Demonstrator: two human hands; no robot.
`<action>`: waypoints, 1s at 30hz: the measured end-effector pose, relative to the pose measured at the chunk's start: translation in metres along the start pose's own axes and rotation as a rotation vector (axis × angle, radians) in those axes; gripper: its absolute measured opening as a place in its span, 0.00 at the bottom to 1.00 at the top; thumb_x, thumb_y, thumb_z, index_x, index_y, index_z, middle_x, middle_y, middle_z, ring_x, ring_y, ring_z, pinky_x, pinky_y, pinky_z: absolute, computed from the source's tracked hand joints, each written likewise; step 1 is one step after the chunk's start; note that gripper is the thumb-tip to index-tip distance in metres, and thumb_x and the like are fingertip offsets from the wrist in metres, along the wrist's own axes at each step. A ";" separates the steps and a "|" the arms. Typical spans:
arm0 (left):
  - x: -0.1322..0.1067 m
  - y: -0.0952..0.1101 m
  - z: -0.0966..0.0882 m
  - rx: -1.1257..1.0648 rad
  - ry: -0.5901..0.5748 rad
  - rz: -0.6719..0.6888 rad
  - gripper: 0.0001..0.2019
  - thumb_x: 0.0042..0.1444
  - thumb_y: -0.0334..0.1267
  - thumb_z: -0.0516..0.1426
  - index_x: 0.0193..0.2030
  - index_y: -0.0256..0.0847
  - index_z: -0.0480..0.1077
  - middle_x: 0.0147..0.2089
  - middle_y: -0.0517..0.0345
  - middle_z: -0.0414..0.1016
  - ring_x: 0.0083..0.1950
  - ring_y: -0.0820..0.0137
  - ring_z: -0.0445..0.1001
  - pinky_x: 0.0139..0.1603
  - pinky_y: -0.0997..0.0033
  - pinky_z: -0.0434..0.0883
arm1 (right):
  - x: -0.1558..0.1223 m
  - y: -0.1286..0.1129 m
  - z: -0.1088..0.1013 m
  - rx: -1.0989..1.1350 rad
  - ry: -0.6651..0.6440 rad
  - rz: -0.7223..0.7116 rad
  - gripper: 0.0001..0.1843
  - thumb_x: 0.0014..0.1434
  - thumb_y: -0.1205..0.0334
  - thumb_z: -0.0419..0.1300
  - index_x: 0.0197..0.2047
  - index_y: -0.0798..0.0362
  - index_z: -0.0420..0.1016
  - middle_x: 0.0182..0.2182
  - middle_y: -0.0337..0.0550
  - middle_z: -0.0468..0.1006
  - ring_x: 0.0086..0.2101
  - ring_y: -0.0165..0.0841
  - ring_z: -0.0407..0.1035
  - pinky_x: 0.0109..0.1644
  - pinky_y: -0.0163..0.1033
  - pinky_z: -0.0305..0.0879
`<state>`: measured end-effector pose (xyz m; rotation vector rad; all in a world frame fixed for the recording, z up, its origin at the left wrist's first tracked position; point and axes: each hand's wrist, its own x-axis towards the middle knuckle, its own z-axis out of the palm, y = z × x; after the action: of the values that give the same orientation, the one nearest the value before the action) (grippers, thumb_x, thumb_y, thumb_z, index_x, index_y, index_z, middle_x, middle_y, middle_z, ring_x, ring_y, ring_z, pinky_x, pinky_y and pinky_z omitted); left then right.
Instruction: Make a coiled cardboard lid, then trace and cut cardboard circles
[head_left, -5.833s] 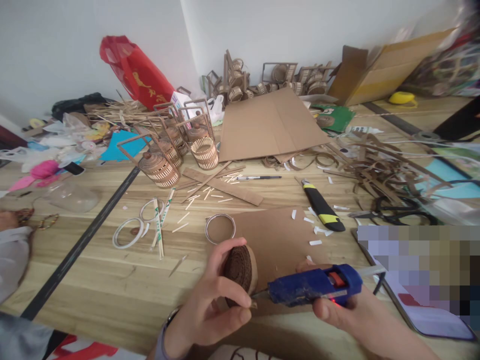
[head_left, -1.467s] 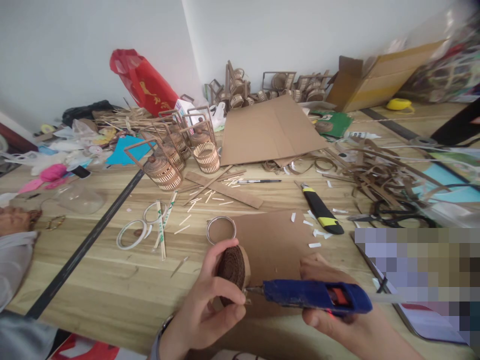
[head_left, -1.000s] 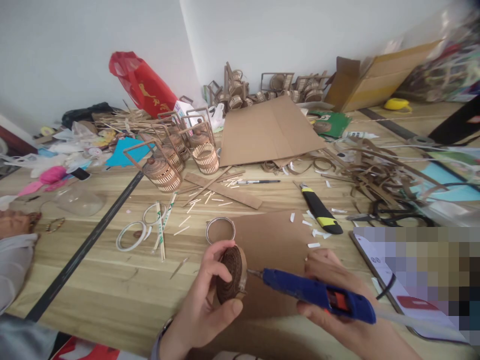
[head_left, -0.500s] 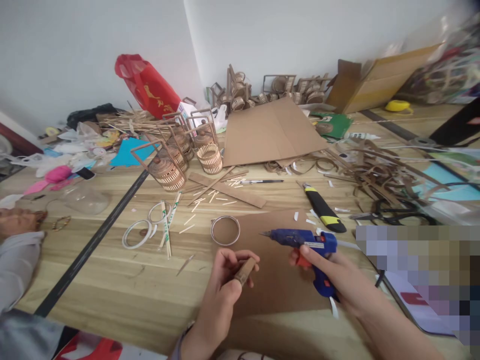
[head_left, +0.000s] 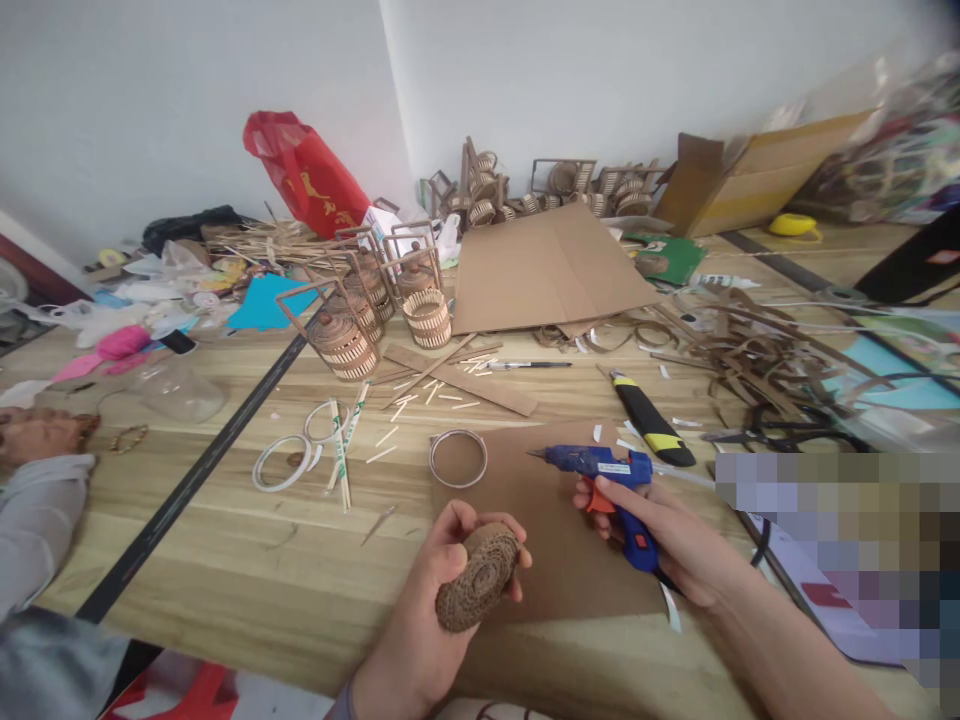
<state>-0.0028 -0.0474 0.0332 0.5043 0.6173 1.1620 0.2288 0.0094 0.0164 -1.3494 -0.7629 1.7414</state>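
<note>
One disc (head_left: 482,583), one glue gun (head_left: 609,464), open room between

The left hand (head_left: 427,602) curls around the coiled disc near the cardboard sheet (head_left: 555,585)'s front edge; the right hand (head_left: 666,520) wraps the glue gun, its tip pointing leftward. Wooden tabletop (head_left: 300,590) stretches left to a black strip (head_left: 202,465).

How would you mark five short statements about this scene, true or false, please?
1. The right hand holds a blue glue gun. True.
2. The left hand holds scissors. False: the left hand holds a brown coiled disc.
3. The glue gun touches the disc. False: they are apart.
4. A pen lies left of the black cutter in this view. True.
5. The red bag is right of the cutter. False: the red bag is to the left.
</note>
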 end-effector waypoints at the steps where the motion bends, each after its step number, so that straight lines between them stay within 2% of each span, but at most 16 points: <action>1: 0.000 0.000 0.000 -0.006 0.006 -0.008 0.12 0.53 0.43 0.62 0.35 0.42 0.62 0.43 0.48 0.79 0.42 0.62 0.77 0.37 0.68 0.71 | 0.000 0.000 0.000 0.007 0.003 0.002 0.30 0.35 0.40 0.79 0.31 0.58 0.84 0.29 0.46 0.79 0.25 0.27 0.66 0.28 0.31 0.65; 7: -0.001 0.001 -0.005 -0.012 0.041 -0.055 0.12 0.51 0.43 0.60 0.34 0.42 0.61 0.41 0.48 0.79 0.41 0.61 0.77 0.35 0.68 0.71 | 0.001 0.001 0.000 0.050 0.032 0.038 0.29 0.30 0.43 0.81 0.30 0.57 0.84 0.33 0.45 0.82 0.26 0.26 0.70 0.30 0.27 0.70; 11: 0.000 0.005 -0.009 0.126 0.031 -0.020 0.11 0.51 0.42 0.57 0.35 0.43 0.59 0.42 0.50 0.78 0.42 0.63 0.75 0.36 0.68 0.70 | 0.003 0.000 -0.001 0.085 0.020 0.012 0.29 0.32 0.47 0.82 0.33 0.57 0.85 0.33 0.46 0.83 0.27 0.27 0.72 0.32 0.28 0.73; 13: 0.002 0.010 -0.011 0.345 -0.010 0.020 0.10 0.50 0.39 0.56 0.35 0.44 0.57 0.45 0.51 0.77 0.44 0.64 0.73 0.40 0.67 0.69 | 0.005 -0.001 -0.001 0.089 0.027 -0.003 0.27 0.33 0.50 0.82 0.34 0.58 0.84 0.32 0.47 0.83 0.27 0.28 0.73 0.31 0.28 0.74; 15: 0.005 0.016 -0.011 0.690 -0.061 0.097 0.10 0.49 0.35 0.55 0.35 0.44 0.57 0.48 0.51 0.75 0.45 0.65 0.71 0.44 0.65 0.68 | 0.008 -0.001 -0.002 0.084 0.050 -0.018 0.23 0.35 0.54 0.81 0.33 0.58 0.83 0.32 0.47 0.83 0.27 0.28 0.74 0.32 0.28 0.75; 18: 0.016 0.017 -0.009 1.292 -0.204 0.345 0.14 0.46 0.30 0.54 0.39 0.45 0.56 0.49 0.50 0.72 0.44 0.65 0.70 0.46 0.65 0.68 | 0.015 -0.001 -0.004 0.065 0.094 -0.038 0.18 0.40 0.60 0.80 0.30 0.57 0.80 0.27 0.44 0.81 0.27 0.30 0.76 0.33 0.28 0.76; 20: 0.027 0.011 -0.008 1.538 -0.332 0.499 0.16 0.44 0.30 0.55 0.39 0.44 0.56 0.46 0.49 0.72 0.44 0.63 0.70 0.46 0.63 0.68 | 0.020 -0.002 -0.006 0.048 0.114 -0.052 0.16 0.42 0.62 0.79 0.31 0.56 0.79 0.25 0.42 0.81 0.27 0.30 0.77 0.34 0.28 0.77; 25: 0.061 -0.019 -0.015 1.773 -0.581 0.600 0.14 0.45 0.40 0.60 0.38 0.43 0.63 0.43 0.46 0.74 0.44 0.55 0.68 0.48 0.54 0.69 | 0.033 -0.008 -0.009 -0.017 0.102 -0.074 0.14 0.47 0.64 0.76 0.35 0.57 0.79 0.26 0.44 0.81 0.27 0.33 0.78 0.35 0.34 0.79; 30: 0.083 -0.036 -0.023 1.957 -0.657 0.670 0.14 0.53 0.45 0.58 0.43 0.39 0.68 0.47 0.44 0.74 0.48 0.52 0.67 0.50 0.53 0.68 | 0.038 -0.013 -0.009 -0.086 0.073 -0.059 0.16 0.41 0.61 0.79 0.31 0.56 0.80 0.26 0.46 0.81 0.26 0.32 0.76 0.32 0.33 0.76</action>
<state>0.0282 0.0210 -0.0231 2.7657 0.8602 0.4999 0.2360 0.0489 0.0056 -1.4255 -0.8363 1.6212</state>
